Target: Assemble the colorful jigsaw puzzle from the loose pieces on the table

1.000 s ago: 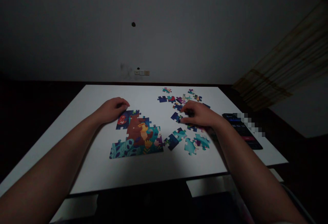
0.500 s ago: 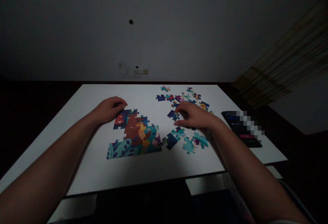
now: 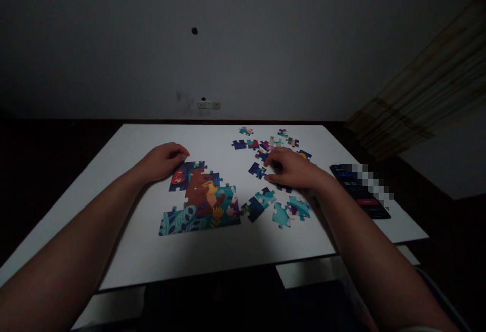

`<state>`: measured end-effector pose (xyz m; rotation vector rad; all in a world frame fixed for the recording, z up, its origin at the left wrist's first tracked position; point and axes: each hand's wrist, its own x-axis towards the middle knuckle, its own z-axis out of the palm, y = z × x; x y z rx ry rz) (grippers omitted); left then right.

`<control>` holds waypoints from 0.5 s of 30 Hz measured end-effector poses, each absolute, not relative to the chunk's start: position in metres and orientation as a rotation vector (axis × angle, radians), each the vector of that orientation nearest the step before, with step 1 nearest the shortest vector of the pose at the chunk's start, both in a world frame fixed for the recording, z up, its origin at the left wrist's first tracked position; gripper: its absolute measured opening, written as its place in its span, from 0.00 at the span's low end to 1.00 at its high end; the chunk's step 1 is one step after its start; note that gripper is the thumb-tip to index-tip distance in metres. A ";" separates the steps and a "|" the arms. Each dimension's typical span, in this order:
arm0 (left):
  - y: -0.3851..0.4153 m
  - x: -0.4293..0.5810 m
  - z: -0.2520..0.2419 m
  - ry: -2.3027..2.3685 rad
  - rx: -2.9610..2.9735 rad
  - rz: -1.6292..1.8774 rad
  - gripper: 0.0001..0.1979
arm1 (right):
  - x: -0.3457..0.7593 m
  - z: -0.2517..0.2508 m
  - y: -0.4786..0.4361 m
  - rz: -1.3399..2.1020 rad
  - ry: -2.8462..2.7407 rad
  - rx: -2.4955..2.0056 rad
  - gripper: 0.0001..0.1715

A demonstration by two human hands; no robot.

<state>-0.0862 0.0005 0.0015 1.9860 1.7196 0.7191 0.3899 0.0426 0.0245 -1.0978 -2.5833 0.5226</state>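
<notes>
Bear jigsaw (image 3: 203,200) | left hand (image 3: 163,162): its upper-left edge, grip unclear | right hand (image 3: 290,168): right of it, fingers parted beside navy piece (image 3: 256,170)

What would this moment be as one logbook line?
left hand: by multicoloured joined jigsaw section | right hand: by dark-blue knobbed jigsaw piece, hold unclear | black rectangular phone: on white rectangular table

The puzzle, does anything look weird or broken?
The puzzle has a gap in its left side, between the red patch and the leaves, so its edge looks bitten. Loose pieces lie crooked to its right. Nothing looks torn, though it's dim.
</notes>
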 end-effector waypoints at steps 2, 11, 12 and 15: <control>0.000 -0.086 0.002 1.720 1.986 0.715 0.26 | 0.391 0.024 0.045 0.530 -2.591 -1.085 0.13; 0.001 -0.087 -0.001 1.721 1.971 0.738 0.26 | 0.384 0.026 0.043 0.551 -2.604 -1.014 0.08; 0.001 -0.087 -0.001 1.721 1.968 0.737 0.26 | 0.382 0.027 0.041 0.549 -2.595 -1.037 0.11; 0.000 -0.086 0.000 1.715 1.955 0.740 0.26 | 0.373 0.027 0.035 0.492 -2.590 -1.130 0.22</control>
